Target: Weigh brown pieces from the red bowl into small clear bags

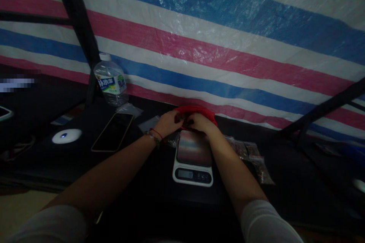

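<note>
Beyond the kitchen scale (194,151), both hands reach into what looks like a red plastic bag (210,115). My left hand (169,122), with a red string and beaded bracelet at its wrist, is at the bag's left side, fingers curled inward. From the right, my right hand (200,122) reaches in close to it, fingers bent down and pinched together. Dark material shows between the fingertips, too dim to name. The scale has a white body, a shiny plate with nothing on it, and a lit display. A clear plastic bag (172,142) lies left of the scale.
Small filled zip bags (262,169) lie on the right of the dark table (159,197). To the left are a phone (113,132), a white oval device (67,136), flat clear bags (148,124) and a large clear bottle (111,81). Striped sheeting (199,45) hangs behind.
</note>
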Available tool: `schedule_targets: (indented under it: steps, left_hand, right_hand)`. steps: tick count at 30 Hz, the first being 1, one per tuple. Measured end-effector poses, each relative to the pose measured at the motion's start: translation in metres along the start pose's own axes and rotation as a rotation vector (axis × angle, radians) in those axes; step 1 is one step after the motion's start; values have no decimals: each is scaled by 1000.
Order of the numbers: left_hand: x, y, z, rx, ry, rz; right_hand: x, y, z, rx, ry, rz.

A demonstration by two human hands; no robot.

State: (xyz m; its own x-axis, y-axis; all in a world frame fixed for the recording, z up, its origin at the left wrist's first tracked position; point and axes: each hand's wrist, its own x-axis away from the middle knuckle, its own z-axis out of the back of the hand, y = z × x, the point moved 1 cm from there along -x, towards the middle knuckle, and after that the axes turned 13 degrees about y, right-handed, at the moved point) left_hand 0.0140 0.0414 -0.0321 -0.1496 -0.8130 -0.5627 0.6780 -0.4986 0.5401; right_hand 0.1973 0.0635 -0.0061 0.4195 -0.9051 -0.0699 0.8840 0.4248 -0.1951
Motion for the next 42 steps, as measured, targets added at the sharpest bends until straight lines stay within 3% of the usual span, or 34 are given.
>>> schedule_targets:
  steps: [8, 15, 22, 28, 32, 35, 39, 42]
  left_hand:
    - [0, 1, -2, -7, -38, -36]
    - [0, 2, -3, -33, -71, -48]
    - [-1, 3, -5, 53, -28, 13]
    - [0, 2, -6, 66, -23, 30]
    - [0, 2, -6, 79, 9, 9]
    - [0, 2, -5, 62, 28, -10]
    - [0, 1, -6, 58, 0, -30]
    - [0, 1, -5, 55, -7, -23]
  right_hand:
    - [-4, 9, 0, 45, 144, -21]
    - [-1, -5, 13, -278, 426, 50]
    - [0, -22, 10, -444, 439, 134]
    - [-1, -19, 11, -396, 452, 202]
    - [2, -15, 23, -268, 485, 147]
    - [8, -10, 34, -92, 349, 25]
    - [18, -8, 34, 63, -104, -150]
    - [20, -6, 27, 136, -191, -249]
